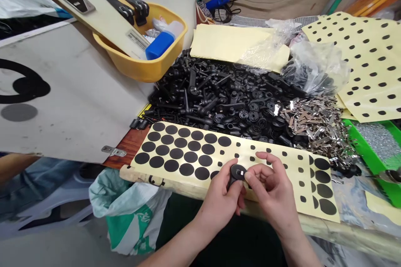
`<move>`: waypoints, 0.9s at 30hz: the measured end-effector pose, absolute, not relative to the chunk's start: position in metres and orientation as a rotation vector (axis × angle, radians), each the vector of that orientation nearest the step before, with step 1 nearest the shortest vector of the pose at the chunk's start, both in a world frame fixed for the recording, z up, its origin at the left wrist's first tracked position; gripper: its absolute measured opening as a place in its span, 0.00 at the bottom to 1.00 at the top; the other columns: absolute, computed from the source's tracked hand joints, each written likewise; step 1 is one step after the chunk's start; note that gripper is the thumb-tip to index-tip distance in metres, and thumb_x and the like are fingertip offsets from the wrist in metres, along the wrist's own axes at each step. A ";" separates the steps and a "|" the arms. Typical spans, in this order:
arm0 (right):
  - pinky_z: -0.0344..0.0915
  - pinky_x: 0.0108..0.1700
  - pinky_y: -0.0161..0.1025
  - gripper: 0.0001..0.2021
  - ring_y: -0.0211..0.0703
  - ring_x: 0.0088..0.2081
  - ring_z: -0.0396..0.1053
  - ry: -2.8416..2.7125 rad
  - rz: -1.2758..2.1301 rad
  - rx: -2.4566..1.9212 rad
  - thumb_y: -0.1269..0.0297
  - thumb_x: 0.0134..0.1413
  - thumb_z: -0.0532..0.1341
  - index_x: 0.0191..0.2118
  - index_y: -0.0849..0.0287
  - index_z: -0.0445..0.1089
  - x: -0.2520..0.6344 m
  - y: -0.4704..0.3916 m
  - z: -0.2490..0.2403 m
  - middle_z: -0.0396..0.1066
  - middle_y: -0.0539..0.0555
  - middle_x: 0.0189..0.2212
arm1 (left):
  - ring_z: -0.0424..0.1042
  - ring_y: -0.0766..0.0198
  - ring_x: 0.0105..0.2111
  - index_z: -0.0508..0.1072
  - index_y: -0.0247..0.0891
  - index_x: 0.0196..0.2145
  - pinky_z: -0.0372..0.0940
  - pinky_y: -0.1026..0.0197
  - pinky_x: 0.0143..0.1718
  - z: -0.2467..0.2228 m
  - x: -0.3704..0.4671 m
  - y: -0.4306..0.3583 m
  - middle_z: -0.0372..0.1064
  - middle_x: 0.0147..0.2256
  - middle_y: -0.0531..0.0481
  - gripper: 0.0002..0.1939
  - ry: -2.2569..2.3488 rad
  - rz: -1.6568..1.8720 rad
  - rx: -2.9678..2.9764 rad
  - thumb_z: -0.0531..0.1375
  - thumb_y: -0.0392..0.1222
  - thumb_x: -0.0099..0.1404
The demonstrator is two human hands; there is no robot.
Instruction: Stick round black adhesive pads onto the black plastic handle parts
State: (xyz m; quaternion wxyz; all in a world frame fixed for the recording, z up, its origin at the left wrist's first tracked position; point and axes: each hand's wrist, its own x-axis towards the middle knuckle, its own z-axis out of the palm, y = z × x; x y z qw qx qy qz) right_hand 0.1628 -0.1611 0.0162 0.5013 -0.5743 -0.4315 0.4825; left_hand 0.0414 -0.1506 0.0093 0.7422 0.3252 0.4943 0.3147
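My left hand (224,196) is closed around a black plastic part (235,178) with a round, disc-like head facing up. A small shiny metal clip (240,172) lies on that head. My right hand (272,187) pinches at the clip's edge with thumb and index finger, its other fingers curled and partly raised. Both hands are over a pale yellow sheet (232,162) bearing rows of black round stickers (178,153), with only small dark dots across its middle. The lower end of the black part is hidden by my left fingers.
Behind the sheet lies a heap of black plastic parts (219,91), beside a pile of metal clips (316,121). A green bin (363,142) holds small silvery pieces. A yellow basket (150,69) hangs at the grey panel (69,91). A bag (125,212) stands below the table edge.
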 end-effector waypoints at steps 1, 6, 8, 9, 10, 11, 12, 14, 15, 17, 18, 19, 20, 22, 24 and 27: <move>0.68 0.25 0.34 0.19 0.39 0.24 0.69 -1.049 1.168 -1.390 0.61 0.55 0.64 0.49 0.52 0.57 0.163 -0.161 0.017 0.69 0.45 0.25 | 0.62 0.70 0.18 0.57 0.36 0.59 0.60 0.68 0.17 0.009 0.041 -0.151 0.62 0.23 0.57 0.26 1.083 0.689 0.708 0.54 0.35 0.63; 0.68 0.24 0.34 0.20 0.38 0.22 0.68 -1.026 1.170 -1.455 0.62 0.55 0.63 0.49 0.53 0.56 0.163 -0.159 0.020 0.69 0.44 0.24 | 0.63 0.70 0.19 0.58 0.35 0.59 0.60 0.67 0.18 0.010 0.039 -0.151 0.64 0.23 0.57 0.29 1.033 0.718 0.654 0.56 0.37 0.60; 0.67 0.25 0.34 0.21 0.38 0.21 0.68 -1.035 1.186 -1.466 0.62 0.53 0.64 0.49 0.53 0.56 0.164 -0.158 0.022 0.69 0.44 0.23 | 0.65 0.68 0.20 0.59 0.35 0.58 0.61 0.66 0.19 0.010 0.036 -0.150 0.66 0.24 0.56 0.29 0.969 0.742 0.599 0.56 0.38 0.59; 0.67 0.25 0.34 0.21 0.38 0.21 0.69 -1.041 1.197 -1.468 0.62 0.53 0.64 0.49 0.54 0.56 0.165 -0.157 0.023 0.68 0.43 0.22 | 0.66 0.67 0.20 0.59 0.35 0.58 0.61 0.65 0.19 0.010 0.035 -0.150 0.66 0.25 0.55 0.28 0.942 0.751 0.571 0.56 0.39 0.60; 0.67 0.25 0.34 0.21 0.39 0.21 0.69 -1.047 1.208 -1.469 0.62 0.52 0.64 0.48 0.54 0.56 0.165 -0.156 0.025 0.68 0.43 0.21 | 0.67 0.66 0.21 0.59 0.35 0.57 0.61 0.65 0.19 0.010 0.034 -0.150 0.67 0.25 0.55 0.27 0.927 0.755 0.549 0.56 0.42 0.61; 0.67 0.25 0.35 0.21 0.38 0.21 0.68 -1.051 1.217 -1.473 0.62 0.52 0.64 0.48 0.54 0.56 0.165 -0.155 0.026 0.68 0.43 0.21 | 0.67 0.65 0.21 0.60 0.36 0.57 0.61 0.65 0.19 0.011 0.033 -0.149 0.67 0.25 0.54 0.26 0.925 0.756 0.539 0.56 0.45 0.62; 0.66 0.25 0.35 0.20 0.38 0.21 0.68 -1.055 1.222 -1.482 0.62 0.51 0.64 0.48 0.55 0.56 0.165 -0.154 0.027 0.67 0.42 0.21 | 0.67 0.65 0.21 0.61 0.36 0.56 0.60 0.65 0.18 0.011 0.033 -0.149 0.67 0.24 0.54 0.26 0.933 0.757 0.539 0.56 0.47 0.63; 0.65 0.24 0.34 0.20 0.38 0.20 0.67 -1.058 1.220 -1.508 0.63 0.51 0.63 0.47 0.55 0.56 0.165 -0.152 0.030 0.67 0.42 0.20 | 0.66 0.66 0.20 0.63 0.36 0.54 0.59 0.66 0.18 0.011 0.034 -0.148 0.66 0.23 0.54 0.24 0.954 0.755 0.563 0.56 0.51 0.63; 0.65 0.24 0.34 0.19 0.37 0.19 0.67 -1.063 1.218 -1.522 0.63 0.50 0.63 0.47 0.55 0.56 0.164 -0.152 0.032 0.66 0.42 0.20 | 0.66 0.66 0.19 0.64 0.36 0.53 0.59 0.66 0.17 0.011 0.034 -0.148 0.66 0.23 0.55 0.24 0.960 0.757 0.577 0.56 0.51 0.63; 0.65 0.23 0.34 0.19 0.37 0.19 0.66 -1.073 1.210 -1.547 0.63 0.50 0.62 0.46 0.55 0.57 0.163 -0.151 0.034 0.65 0.42 0.20 | 0.65 0.67 0.19 0.64 0.36 0.51 0.59 0.67 0.17 0.011 0.035 -0.149 0.66 0.23 0.55 0.22 0.967 0.763 0.595 0.56 0.50 0.64; 0.65 0.23 0.35 0.18 0.38 0.19 0.66 -1.077 1.203 -1.557 0.63 0.49 0.62 0.46 0.55 0.57 0.163 -0.150 0.035 0.65 0.42 0.19 | 0.65 0.68 0.19 0.64 0.37 0.51 0.59 0.67 0.17 0.010 0.036 -0.149 0.66 0.24 0.55 0.21 0.970 0.764 0.600 0.55 0.50 0.64; 0.65 0.23 0.35 0.18 0.38 0.19 0.66 -1.082 1.196 -1.567 0.63 0.49 0.62 0.46 0.55 0.58 0.163 -0.150 0.036 0.65 0.42 0.19 | 0.65 0.68 0.19 0.64 0.37 0.50 0.59 0.67 0.17 0.010 0.036 -0.149 0.66 0.24 0.55 0.20 0.974 0.765 0.604 0.55 0.50 0.64; 0.65 0.22 0.35 0.18 0.38 0.19 0.66 -1.086 1.190 -1.575 0.64 0.49 0.62 0.45 0.55 0.58 0.162 -0.150 0.036 0.65 0.42 0.19 | 0.64 0.68 0.18 0.64 0.37 0.50 0.60 0.67 0.17 0.010 0.037 -0.149 0.66 0.24 0.55 0.20 0.978 0.764 0.608 0.55 0.49 0.64; 0.65 0.22 0.35 0.17 0.38 0.18 0.66 -1.101 1.181 -1.594 0.64 0.48 0.62 0.45 0.55 0.59 0.162 -0.149 0.037 0.65 0.42 0.18 | 0.64 0.69 0.18 0.63 0.37 0.51 0.60 0.67 0.17 0.010 0.037 -0.149 0.66 0.24 0.55 0.19 0.987 0.757 0.613 0.54 0.48 0.65; 0.64 0.22 0.35 0.17 0.38 0.18 0.66 -1.128 1.180 -1.621 0.65 0.47 0.61 0.44 0.55 0.59 0.163 -0.149 0.037 0.65 0.42 0.18 | 0.64 0.69 0.19 0.63 0.38 0.51 0.60 0.67 0.18 0.011 0.037 -0.150 0.66 0.25 0.55 0.19 0.994 0.753 0.618 0.54 0.48 0.65; 0.64 0.23 0.35 0.16 0.39 0.19 0.67 -1.176 1.175 -1.685 0.65 0.48 0.61 0.44 0.54 0.60 0.165 -0.148 0.036 0.66 0.42 0.19 | 0.64 0.68 0.20 0.63 0.38 0.50 0.61 0.67 0.18 0.012 0.037 -0.150 0.65 0.25 0.55 0.18 1.000 0.755 0.636 0.54 0.47 0.65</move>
